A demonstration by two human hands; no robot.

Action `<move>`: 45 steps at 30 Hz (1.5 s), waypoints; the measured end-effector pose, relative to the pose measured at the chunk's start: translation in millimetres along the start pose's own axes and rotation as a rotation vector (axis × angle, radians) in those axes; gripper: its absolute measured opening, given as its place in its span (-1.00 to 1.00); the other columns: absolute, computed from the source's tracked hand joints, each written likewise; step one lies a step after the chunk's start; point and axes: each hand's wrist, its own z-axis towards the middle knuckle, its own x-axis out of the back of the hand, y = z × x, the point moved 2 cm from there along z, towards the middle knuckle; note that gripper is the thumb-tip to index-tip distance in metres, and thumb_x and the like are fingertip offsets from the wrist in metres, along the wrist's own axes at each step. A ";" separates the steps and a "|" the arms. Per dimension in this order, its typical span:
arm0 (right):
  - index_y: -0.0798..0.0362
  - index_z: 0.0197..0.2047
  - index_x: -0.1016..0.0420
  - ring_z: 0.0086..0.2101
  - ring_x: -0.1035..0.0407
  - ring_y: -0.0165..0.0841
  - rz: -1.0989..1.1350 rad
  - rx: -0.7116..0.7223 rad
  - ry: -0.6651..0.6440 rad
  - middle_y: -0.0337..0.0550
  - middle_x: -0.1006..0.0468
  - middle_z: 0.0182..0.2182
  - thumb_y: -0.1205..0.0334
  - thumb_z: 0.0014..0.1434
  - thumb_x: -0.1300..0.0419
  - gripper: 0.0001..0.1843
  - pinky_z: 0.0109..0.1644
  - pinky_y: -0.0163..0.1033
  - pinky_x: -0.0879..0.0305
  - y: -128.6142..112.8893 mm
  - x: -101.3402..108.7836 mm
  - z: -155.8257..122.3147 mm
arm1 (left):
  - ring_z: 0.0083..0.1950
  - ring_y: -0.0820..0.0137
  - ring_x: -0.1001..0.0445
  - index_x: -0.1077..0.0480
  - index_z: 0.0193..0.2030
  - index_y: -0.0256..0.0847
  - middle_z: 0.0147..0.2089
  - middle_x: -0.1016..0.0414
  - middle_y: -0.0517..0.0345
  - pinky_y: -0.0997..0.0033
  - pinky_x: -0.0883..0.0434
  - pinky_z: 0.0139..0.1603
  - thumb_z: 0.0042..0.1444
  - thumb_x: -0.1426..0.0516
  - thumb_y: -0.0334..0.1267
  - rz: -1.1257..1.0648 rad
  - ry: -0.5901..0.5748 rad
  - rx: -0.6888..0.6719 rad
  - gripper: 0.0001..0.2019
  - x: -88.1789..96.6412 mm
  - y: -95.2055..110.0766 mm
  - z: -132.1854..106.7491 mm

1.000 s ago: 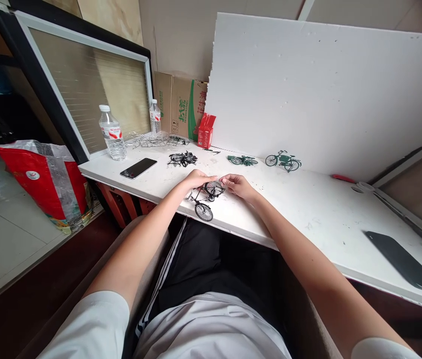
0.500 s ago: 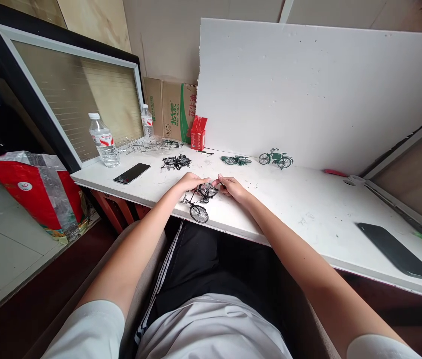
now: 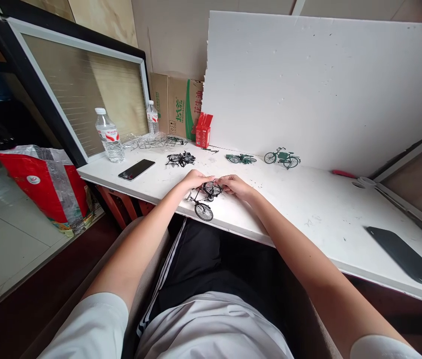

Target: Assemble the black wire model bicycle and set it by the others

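Observation:
A black model bicycle [image 3: 204, 212] lies tilted near the table's front edge, its front wheel toward me. My left hand [image 3: 196, 178] is closed on its rear part from the far left side, thumb stretched along the top of the rear wheel. From the right, my right hand [image 3: 237, 187] pinches at the rear wheel's edge with fingers together. Whether a tiny part also sits between those fingertips is hidden. The fingertips of both hands nearly meet above the wheel.
Behind are a heap of black model parts [image 3: 181, 159], a folded green model bicycle [image 3: 240, 158] and a standing green one [image 3: 282, 158]. Phones lie left [image 3: 136, 169] and right [image 3: 407, 255]. Water bottles [image 3: 109, 142], a red box [image 3: 204, 130] and a white board [image 3: 308, 89] stand farther back.
My right hand has come in to the left, closing its fingers at the rear wheel near my left fingertips. The whole view has shifted slightly; the bicycle keeps its place on the table.

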 end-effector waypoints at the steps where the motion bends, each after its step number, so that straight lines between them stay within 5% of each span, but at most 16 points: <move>1: 0.06 -0.35 -0.55 -0.58 0.09 -0.47 -0.009 0.002 0.001 -0.37 -0.12 -0.64 -0.01 0.16 -0.38 -0.70 -0.52 -0.26 0.18 -0.7 -0.8 -1.0 | -0.53 0.50 -0.02 -0.10 -0.62 -0.11 -0.61 -0.07 0.27 0.33 0.05 -0.41 -0.09 -0.45 0.27 -0.001 0.000 0.000 -0.32 0.1 0.6 0.0; 19: 0.13 -0.16 -0.67 -0.54 0.06 -0.48 -0.023 -0.013 -0.013 -0.33 -0.26 -0.56 -0.14 0.19 -0.37 -0.55 -0.48 -0.28 0.12 10.3 0.2 2.9 | -0.54 0.50 -0.06 -0.13 -0.58 -0.14 -0.59 -0.11 0.26 0.39 0.04 -0.46 0.16 -0.29 0.26 0.059 -0.007 -0.089 -0.37 -1.5 -2.2 0.0; 24: 0.11 -0.26 -0.63 -0.54 0.11 -0.49 0.003 -0.016 0.000 -0.35 -0.24 -0.58 -0.14 0.18 -0.38 -0.57 -0.50 -0.28 0.19 17.5 2.4 8.1 | -0.52 0.47 -0.17 -0.23 -0.53 -0.16 -0.55 -0.24 0.21 0.39 -0.07 -0.43 0.24 -0.25 0.21 0.006 0.025 -0.025 -0.45 -2.4 1.2 -4.9; 35: 0.11 -0.28 -0.62 -0.57 0.09 -0.49 0.040 -0.027 0.060 -0.34 -0.24 -0.59 -0.04 0.22 -0.35 -0.66 -0.53 -0.28 0.13 9.4 0.4 -0.3 | -0.44 0.40 -0.35 -0.46 -0.45 -0.23 -0.50 -0.43 0.13 0.35 -0.24 -0.34 0.04 -0.45 0.05 -0.190 -0.036 0.091 -0.59 -6.0 13.4 -10.0; 45: 0.09 -0.31 -0.58 -0.58 0.04 -0.49 0.068 -0.021 0.072 -0.34 -0.24 -0.61 -0.08 0.20 -0.38 -0.63 -0.54 -0.30 0.10 7.8 -0.6 -3.6 | -0.22 0.31 -0.53 -0.71 -0.19 -0.27 -0.15 -0.71 -0.09 0.34 -0.38 -0.19 -0.22 -0.58 0.01 -0.255 -0.095 0.109 -0.50 -7.6 14.6 -14.8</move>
